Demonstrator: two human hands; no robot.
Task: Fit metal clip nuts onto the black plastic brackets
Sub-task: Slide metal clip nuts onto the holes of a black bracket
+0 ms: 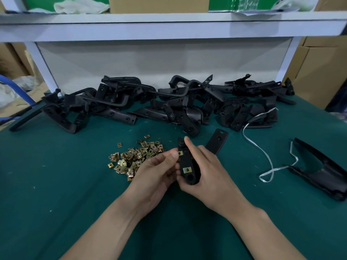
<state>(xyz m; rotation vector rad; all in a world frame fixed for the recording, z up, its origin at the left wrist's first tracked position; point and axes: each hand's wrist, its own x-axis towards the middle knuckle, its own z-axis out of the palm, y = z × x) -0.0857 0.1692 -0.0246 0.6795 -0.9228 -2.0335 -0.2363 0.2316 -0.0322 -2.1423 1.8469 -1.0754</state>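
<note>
I see soft, even light falling from overhead, dimmer beneath the shelf (pixel 169 25) at twelve o'clock. Shadows on the green mat (pixel 56 184) are faint and soft-edged. The wide lens bows the shelf edge and stretches everything toward three and nine o'clock (the corners smear most). The black bracket pile (pixel 150 102) sinks into darkness, its detail muddy and slightly soft.

Black brackets (pixel 169 102), brass-gold clip nuts (pixel 135 156), green mat (pixel 56 184).
</note>
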